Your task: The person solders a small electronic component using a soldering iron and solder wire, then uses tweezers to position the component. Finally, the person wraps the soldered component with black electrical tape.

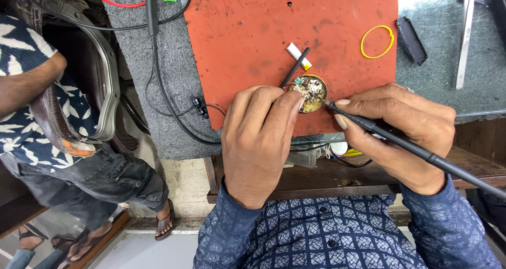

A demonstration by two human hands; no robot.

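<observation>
While the grey felt-covered desk (163,121) carries everything, the worn orange-red rubber work mat (247,42) lies just beyond both hands, and the work sits at its near edge. To the left of the left hand a second person in a patterned shirt (31,105) sits on a chair, apart from the work.

The left hand (258,142) is curled narrow, its fingertips pinching the rim of the small round brass-coloured circuit assembly (310,93), which rests on the mat directly ahead of the knuckles. A thin black rod-shaped tool (295,67) angles away from those fingertips; whether the hand grips it I cannot tell. The right hand (406,129) is closed around the long black soldering pen (416,150), held like a pencil, with the metal tip touching the right side of the assembly. Beyond the assembly lies a small white and yellow strip (298,56); beyond the right hand lie a yellow rubber band (377,41) and a flat black oblong piece (411,40).

Done well, this step seems to call for a steady pinch that keeps the assembly flat, the heel of the right hand braced on the desk edge, and only the very tip meeting one joint, lightly and briefly.
</observation>
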